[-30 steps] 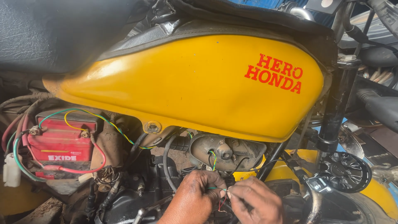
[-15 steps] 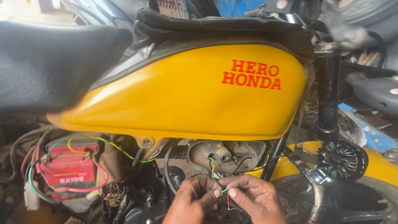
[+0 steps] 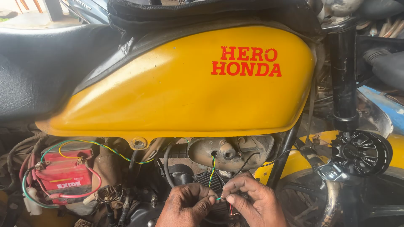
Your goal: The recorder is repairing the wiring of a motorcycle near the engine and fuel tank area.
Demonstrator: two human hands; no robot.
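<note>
- Two bare hands, the left hand (image 3: 187, 206) and right hand (image 3: 254, 201), meet below the glossy yellow metal fuel tank (image 3: 189, 84); each grip is pinched together on the thin green-and-yellow wire (image 3: 212, 168).
- That wire hangs from the grey engine cover (image 3: 229, 151); its end looks loose, the joining seemingly unfinished.
- Red wire (image 3: 230, 209) strands sit by the right fingers.
- Wire tips are hard to make out; both wrists are cut off.
- A red box-shaped battery (image 3: 63, 178) sits well apart.

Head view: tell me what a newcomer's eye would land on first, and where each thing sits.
The big yellow fuel tank with red lettering fills the middle of the view, with the black seat at its left. Below it at the bottom edge, the left hand and right hand pinch thin coloured wires that run up to the engine. A red battery with looped cables sits at the lower left.
</note>
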